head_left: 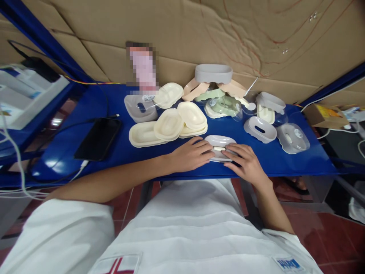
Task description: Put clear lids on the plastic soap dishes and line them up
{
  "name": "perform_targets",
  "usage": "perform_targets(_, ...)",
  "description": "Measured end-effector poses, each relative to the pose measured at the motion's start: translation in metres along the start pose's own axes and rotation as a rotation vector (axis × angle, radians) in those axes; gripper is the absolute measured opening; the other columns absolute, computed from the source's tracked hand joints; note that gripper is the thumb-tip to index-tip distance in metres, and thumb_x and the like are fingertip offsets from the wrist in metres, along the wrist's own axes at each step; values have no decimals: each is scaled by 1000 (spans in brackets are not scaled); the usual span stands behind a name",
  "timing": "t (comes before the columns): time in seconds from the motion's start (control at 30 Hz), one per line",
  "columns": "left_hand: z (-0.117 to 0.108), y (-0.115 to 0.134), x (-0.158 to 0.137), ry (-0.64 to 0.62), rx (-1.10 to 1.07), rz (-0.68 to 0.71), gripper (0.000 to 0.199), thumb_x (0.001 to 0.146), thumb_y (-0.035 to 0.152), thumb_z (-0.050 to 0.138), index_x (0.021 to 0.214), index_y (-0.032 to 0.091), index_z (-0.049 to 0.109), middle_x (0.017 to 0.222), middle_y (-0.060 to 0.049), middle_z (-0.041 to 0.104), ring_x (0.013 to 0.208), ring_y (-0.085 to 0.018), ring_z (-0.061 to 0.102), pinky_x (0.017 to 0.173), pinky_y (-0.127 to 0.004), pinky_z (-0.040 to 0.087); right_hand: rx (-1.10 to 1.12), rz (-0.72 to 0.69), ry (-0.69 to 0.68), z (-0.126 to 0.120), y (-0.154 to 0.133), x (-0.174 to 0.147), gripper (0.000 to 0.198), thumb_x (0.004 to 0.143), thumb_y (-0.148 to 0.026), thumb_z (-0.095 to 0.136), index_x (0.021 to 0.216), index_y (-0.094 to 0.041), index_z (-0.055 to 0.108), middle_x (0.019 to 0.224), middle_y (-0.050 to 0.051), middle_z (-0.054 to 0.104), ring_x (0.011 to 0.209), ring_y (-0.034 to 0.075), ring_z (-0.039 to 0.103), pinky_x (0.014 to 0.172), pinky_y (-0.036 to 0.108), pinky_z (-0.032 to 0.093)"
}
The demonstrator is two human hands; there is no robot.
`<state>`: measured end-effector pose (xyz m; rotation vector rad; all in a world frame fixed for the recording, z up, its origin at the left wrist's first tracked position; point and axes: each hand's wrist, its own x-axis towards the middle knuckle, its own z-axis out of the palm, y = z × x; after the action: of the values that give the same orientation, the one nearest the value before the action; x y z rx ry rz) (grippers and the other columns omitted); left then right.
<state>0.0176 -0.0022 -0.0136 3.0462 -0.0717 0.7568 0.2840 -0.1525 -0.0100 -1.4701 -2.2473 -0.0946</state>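
Note:
At the front edge of the blue table, a shallow grey oval soap dish lies between both hands. A small white bar-shaped piece sits across its middle. My left hand holds the dish by its left side, fingers stretched over the rim. From the right, my right hand grips the dish, with a fingertip close to the white piece and the thumb low at the near rim. Just beyond my left hand lie several cream oval dishes, partly stacked. A grey holder with a dark slot stands right of the hands.
Behind are a grey tub, peach parts, green parts and clear plastic covers. A grey piece under a clear cover lies at right. A black phone with cables is at left. Cardboard lines the back.

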Motion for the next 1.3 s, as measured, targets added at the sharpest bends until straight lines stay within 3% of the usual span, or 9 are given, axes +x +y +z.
perform_targets(0.17,-7,-2,-4,-20,63,3,15,107,31,62,107,19,71,111,-9,73,108,-24,67,104,-42,44,-191,214,77,-21,38,49,44,113,-46,46,143,-21,67,139,14,74,132,32,67,114,52,47)
perform_targets(0.3,-13,-5,-6,-34,128,-3,19,107,34,61,100,19,70,106,-8,73,103,-24,66,100,-40,44,-510,425,16,-12,75,98,70,107,-60,49,154,-8,53,131,26,73,121,42,68,114,67,38)
perform_targets(0.43,-13,-7,-7,-26,150,6,21,109,35,58,100,19,68,104,-7,72,102,-23,65,99,-40,44,-548,434,-74,-1,90,114,58,106,-46,53,150,-8,58,121,23,78,109,38,73,105,57,47)
perform_targets(0.57,-12,-7,-8,-13,139,13,19,108,33,59,100,19,68,104,-8,71,101,-24,65,98,-40,45,-533,453,144,-15,79,91,45,107,-40,49,136,-14,71,119,18,80,107,34,75,95,47,55)
perform_targets(0.7,-12,-8,-7,-23,117,-8,19,107,31,59,97,18,69,103,-8,72,102,-24,65,101,-39,47,-420,313,329,-26,46,46,33,108,-34,53,131,-22,73,127,12,79,118,31,75,102,46,57)
perform_targets(0.87,-12,-10,-7,-8,70,-34,17,103,26,58,95,18,70,102,-9,72,100,-25,66,102,-40,52,-178,201,202,-16,10,-10,29,104,-29,66,133,-30,65,141,9,72,135,32,68,119,57,49)
perform_targets(1.1,-15,-13,-9,-31,-6,-46,12,98,25,61,97,17,70,107,-10,74,106,-26,68,103,-41,56,61,417,154,-7,7,-43,46,94,-46,80,129,-25,59,141,17,57,150,41,51,120,64,48)
perform_targets(1.2,-15,-12,-10,25,-59,-56,24,100,29,64,119,16,70,124,-13,73,115,-27,70,105,-42,58,73,443,210,-5,10,-41,41,97,-43,77,130,-25,60,138,16,60,144,38,57,118,62,50)
perform_targets(1.3,-16,-10,-11,71,-98,-84,53,102,35,67,150,15,55,144,-19,66,131,-31,67,108,-44,59,187,395,242,-7,4,-36,40,101,-36,71,138,-27,58,144,15,62,141,35,60,117,60,52)
